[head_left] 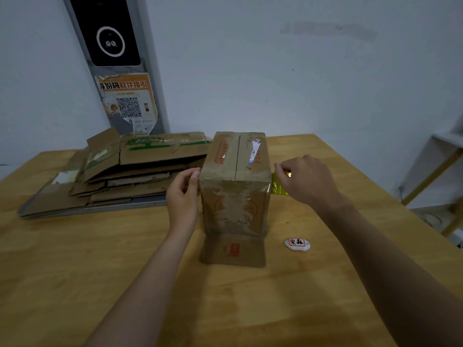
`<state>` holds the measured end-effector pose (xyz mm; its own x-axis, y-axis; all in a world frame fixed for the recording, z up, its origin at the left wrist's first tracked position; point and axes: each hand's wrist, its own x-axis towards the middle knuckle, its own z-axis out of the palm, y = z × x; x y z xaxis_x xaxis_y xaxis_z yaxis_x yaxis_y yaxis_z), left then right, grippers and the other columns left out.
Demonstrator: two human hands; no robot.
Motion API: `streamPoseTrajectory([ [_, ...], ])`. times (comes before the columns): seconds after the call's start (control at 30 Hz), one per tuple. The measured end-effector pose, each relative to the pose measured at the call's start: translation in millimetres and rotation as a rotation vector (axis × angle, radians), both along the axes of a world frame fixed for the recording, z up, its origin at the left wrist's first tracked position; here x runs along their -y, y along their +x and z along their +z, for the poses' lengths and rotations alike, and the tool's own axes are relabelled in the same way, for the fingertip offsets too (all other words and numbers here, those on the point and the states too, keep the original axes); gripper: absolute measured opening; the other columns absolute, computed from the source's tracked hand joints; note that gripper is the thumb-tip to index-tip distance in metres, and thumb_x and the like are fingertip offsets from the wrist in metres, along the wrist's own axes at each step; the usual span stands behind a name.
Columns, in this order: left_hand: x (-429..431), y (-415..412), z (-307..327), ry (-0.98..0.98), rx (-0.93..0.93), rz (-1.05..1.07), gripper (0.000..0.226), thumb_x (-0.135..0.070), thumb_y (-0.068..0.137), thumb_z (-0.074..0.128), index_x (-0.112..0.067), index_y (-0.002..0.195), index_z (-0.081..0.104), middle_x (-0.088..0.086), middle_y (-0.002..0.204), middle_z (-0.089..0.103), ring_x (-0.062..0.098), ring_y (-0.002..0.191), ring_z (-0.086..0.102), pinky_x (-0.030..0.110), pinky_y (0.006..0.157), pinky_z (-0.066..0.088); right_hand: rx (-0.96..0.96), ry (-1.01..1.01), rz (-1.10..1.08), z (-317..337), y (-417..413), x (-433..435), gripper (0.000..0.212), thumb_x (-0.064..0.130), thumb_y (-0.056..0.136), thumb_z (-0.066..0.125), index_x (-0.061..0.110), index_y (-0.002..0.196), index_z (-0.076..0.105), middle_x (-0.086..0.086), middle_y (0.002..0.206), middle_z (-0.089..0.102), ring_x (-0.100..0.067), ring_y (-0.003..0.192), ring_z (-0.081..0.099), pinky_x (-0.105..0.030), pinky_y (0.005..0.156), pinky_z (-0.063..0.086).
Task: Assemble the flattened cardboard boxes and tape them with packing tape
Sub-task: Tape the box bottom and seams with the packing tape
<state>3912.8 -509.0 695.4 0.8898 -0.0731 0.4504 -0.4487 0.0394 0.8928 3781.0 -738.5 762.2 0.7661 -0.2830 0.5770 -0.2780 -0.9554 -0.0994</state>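
- The right hand is curling its fingers shut, pinching a strip of yellowish tape just off the right side of the box.
- The left hand is bracing the opposite side. Its thumb is pressing on the upper left front corner and its fingers are curling against the left face. I cannot tell whether they are also pinning down the tape's end.
- The tape is running level across the front of the box, just under the top edge. It is leaving the right front corner and stretching to the right fingers, so its long axis is lying left to right.
- The box is standing upright near the middle of the desk, between the two hands, with its top flaps closed along a centre seam.
- The relation that matters is that the right face of the box is lying just left of the right fingers. As I judge it, the right hand is the one placed to lay the free strip onto that face or break it off, while the left is steadying the box.
- Further out, a stack of flattened boxes is waiting at the far left of the desk, and a small white labelled object is lying near the box's right foot.
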Motion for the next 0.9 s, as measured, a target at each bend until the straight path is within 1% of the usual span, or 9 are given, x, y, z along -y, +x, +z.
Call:
streamPoseTrajectory([
  [0.1,1.0,-1.7,-1.2,0.118,0.057,-0.025,0.020,-0.034,0.109,0.044,-0.032,0.115,0.064,-0.030,0.103,0.065,-0.005,0.099,0.061,0.005,0.073,0.045,-0.021,-0.008,-0.011,0.4,0.4,-1.6,0.050,0.041,0.104,0.041,0.015,0.069,0.066,-0.002,0.058,0.055,-0.023,0.061,0.054,-0.030,0.053,0.041],
  [0.23,-0.1,1.4,-1.6,0.207,-0.071,-0.107,0.032,-0.046,0.111,0.032,-0.045,0.141,0.044,-0.050,0.102,0.056,-0.021,0.096,0.056,0.006,0.071,0.046,-0.002,-0.010,-0.010,0.7,-0.7,-4.5,0.049,0.040,0.103,0.043,0.015,0.066,0.064,-0.003,0.057,0.054,-0.025,0.058,0.052,-0.031,0.052,0.039],
  [0.37,-1.3,6.8,0.2,0.168,-0.310,-0.201,0.029,-0.035,0.111,0.039,-0.047,0.137,0.046,-0.023,0.107,0.059,-0.012,0.084,0.063,0.018,0.063,0.056,0.009,-0.009,0.004,1.2,-1.7,-3.6,0.048,0.038,0.103,0.045,0.015,0.065,0.063,-0.003,0.056,0.052,-0.024,0.057,0.051,-0.029,0.052,0.033],
  [0.47,-4.8,3.4,4.6,0.198,-0.409,-0.131,0.025,-0.031,0.111,0.042,-0.035,0.133,0.052,-0.006,0.123,0.062,0.013,0.106,0.064,0.042,0.087,0.059,0.004,-0.020,0.004,1.2,-2.1,-2.9,0.049,0.039,0.103,0.045,0.015,0.065,0.063,-0.002,0.057,0.052,-0.023,0.057,0.051,-0.029,0.052,0.034],
  [0.53,-6.0,0.5,16.5,0.123,-0.377,-0.051,0.026,-0.038,0.109,0.043,-0.029,0.130,0.056,-0.004,0.120,0.064,0.021,0.113,0.063,0.049,0.096,0.056,-0.003,-0.019,0.002,1.0,-1.9,-2.6,0.049,0.039,0.103,0.044,0.015,0.065,0.064,-0.001,0.057,0.053,-0.021,0.056,0.052,-0.029,0.051,0.038],
  [0.63,1.1,-10.4,47.8,0.120,-0.302,-0.079,0.071,-0.068,0.090,0.056,-0.026,0.146,0.044,-0.014,0.121,0.062,0.018,0.116,0.061,0.040,0.091,0.053,0.005,-0.018,0.007,0.8,-0.4,-1.8,0.049,0.040,0.103,0.044,0.016,0.064,0.063,0.001,0.056,0.052,-0.018,0.054,0.050,-0.027,0.050,0.034],
  [0.73,22.6,-29.6,67.4,0.373,-0.251,-0.094,0.124,-0.082,0.060,0.070,-0.030,0.160,0.017,-0.005,0.147,0.051,0.023,0.129,0.054,0.038,0.093,0.046,0.015,-0.033,0.003,0.5,0.6,-3.0,0.050,0.039,0.102,0.045,0.016,0.061,0.060,0.003,0.053,0.048,-0.014,0.050,0.045,-0.025,0.048,0.026],
  [0.8,35.7,-37.0,67.3,0.514,-0.185,-0.033,0.135,-0.075,0.058,0.081,-0.025,0.162,0.009,0.002,0.159,0.042,0.027,0.140,0.046,0.046,0.108,0.045,0.022,-0.048,-0.008,0.7,0.5,-3.7,0.049,0.038,0.102,0.047,0.016,0.059,0.060,0.004,0.051,0.045,-0.015,0.049,0.043,-0.023,0.047,0.022],
  [0.9,41.5,-35.7,61.7,0.530,-0.167,0.036,0.135,-0.067,0.063,0.086,-0.023,0.163,0.006,0.004,0.156,0.047,0.028,0.140,0.047,0.050,0.110,0.046,0.019,-0.036,-0.015,-0.6,1.0,-4.2,0.050,0.038,0.101,0.048,0.016,0.057,0.057,0.005,0.049,0.042,-0.014,0.048,0.040,-0.023,0.046,0.021],
])
